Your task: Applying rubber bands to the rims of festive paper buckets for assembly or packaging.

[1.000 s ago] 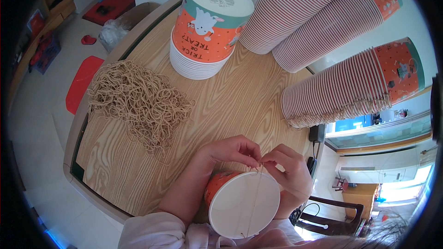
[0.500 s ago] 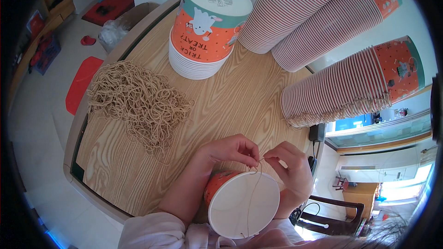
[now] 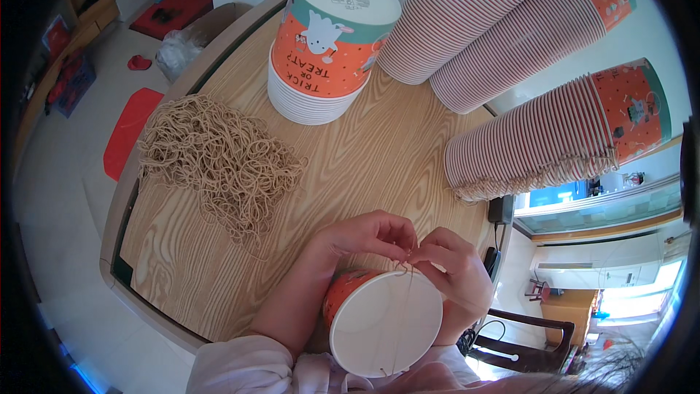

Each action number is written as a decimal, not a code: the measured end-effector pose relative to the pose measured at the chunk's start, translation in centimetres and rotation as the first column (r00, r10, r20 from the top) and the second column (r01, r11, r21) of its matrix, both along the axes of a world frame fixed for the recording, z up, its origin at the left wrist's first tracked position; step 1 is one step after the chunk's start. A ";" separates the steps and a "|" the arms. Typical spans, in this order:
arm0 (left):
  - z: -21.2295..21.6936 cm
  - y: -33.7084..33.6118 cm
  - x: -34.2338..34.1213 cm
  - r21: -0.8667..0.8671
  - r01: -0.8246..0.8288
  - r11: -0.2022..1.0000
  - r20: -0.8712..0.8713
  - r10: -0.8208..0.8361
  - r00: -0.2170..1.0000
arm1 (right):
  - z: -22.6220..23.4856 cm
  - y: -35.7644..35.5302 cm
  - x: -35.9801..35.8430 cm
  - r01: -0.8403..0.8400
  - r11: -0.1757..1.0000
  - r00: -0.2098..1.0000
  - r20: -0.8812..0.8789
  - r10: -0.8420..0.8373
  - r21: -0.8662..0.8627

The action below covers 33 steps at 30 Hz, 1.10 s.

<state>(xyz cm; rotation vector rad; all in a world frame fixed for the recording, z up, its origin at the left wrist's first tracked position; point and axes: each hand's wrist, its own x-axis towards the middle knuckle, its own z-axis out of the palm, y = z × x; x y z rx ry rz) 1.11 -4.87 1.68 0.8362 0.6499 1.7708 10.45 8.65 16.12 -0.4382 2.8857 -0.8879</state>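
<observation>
little has shifted since the earlier frames: your hands have only drawn a touch closer together over the cup's rim, and the cup [image 3: 383,321] sits where it did, at the 6 o'clock edge of the bench [image 3: 379,153], tipped toward you so its white inside faces the camera.

your left hand [image 3: 361,237] and right hand [image 3: 456,273] meet at the cup's 12 o'clock rim, fingers of both clenched in a fine pinch on the string [image 3: 399,314], which runs down across the cup's mouth to its 6 o'clock rim.

you should find the cup light and thin-walled, likely paper; squeeze it and it will dent, so steady it by the rolled rim, the stiffest part. the string is limp and thin and will slip from a loose pinch, so take it close to the rim with your fingertips.

the cup is orange outside with a plain white lining.

at 10 o'clock lies a tangled heap of strings [image 3: 219,157]. at 12 o'clock stands an upside-down stack of cups [image 3: 328,44], and from 1 to 3 o'clock long stacks [image 3: 539,131] lie on their sides.
</observation>
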 end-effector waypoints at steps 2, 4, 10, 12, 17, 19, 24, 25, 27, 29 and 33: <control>-0.5 0.2 0.0 0.016 0.013 1.000 -0.002 -0.013 1.000 | -0.1 -0.1 -0.1 0.000 1.000 1.000 0.003 0.000 0.003; -0.7 0.1 0.0 0.033 0.028 0.999 -0.003 -0.027 1.000 | -0.2 -0.2 -0.2 0.006 1.000 1.000 -0.004 -0.006 -0.009; -0.6 -0.1 -0.4 0.058 0.044 0.997 -0.004 -0.044 0.999 | -0.4 0.1 0.0 0.073 0.996 0.997 0.008 -0.073 -0.046; -0.1 -0.3 -0.4 0.021 0.018 1.000 -0.001 -0.018 1.000 | -0.4 0.0 -0.1 0.071 0.996 0.997 0.004 -0.071 -0.046; -0.6 -0.3 -0.3 0.011 0.027 1.000 -0.045 -0.026 0.999 | -0.2 -0.2 -0.2 0.058 0.998 0.998 -0.007 -0.058 -0.024; -0.8 -0.2 -0.4 0.004 0.027 1.000 -0.051 -0.026 0.998 | -0.2 -0.2 -0.1 0.068 0.997 0.998 0.003 -0.068 -0.032; -1.1 -0.3 -0.5 0.055 0.027 0.998 -0.096 -0.022 0.995 | 0.5 0.2 0.3 0.048 0.997 0.999 -0.013 -0.049 -0.058; -1.2 -0.3 -0.5 0.055 0.027 0.998 -0.096 -0.022 0.995 | 0.6 0.3 0.4 0.028 0.997 0.999 -0.033 -0.030 -0.074; -1.4 -0.4 -0.5 0.094 0.017 0.995 -0.149 -0.003 0.989 | 0.8 0.5 0.5 0.019 0.995 1.000 -0.020 -0.021 -0.097; -1.4 -0.5 -0.6 0.069 0.057 0.996 -0.140 -0.046 0.989 | 0.9 0.5 0.6 0.012 0.993 1.000 -0.006 -0.013 -0.121; -1.0 -0.7 -0.7 0.009 0.094 0.995 -0.150 -0.092 0.984 | 1.1 0.4 0.5 0.011 0.989 1.000 -0.002 -0.012 -0.148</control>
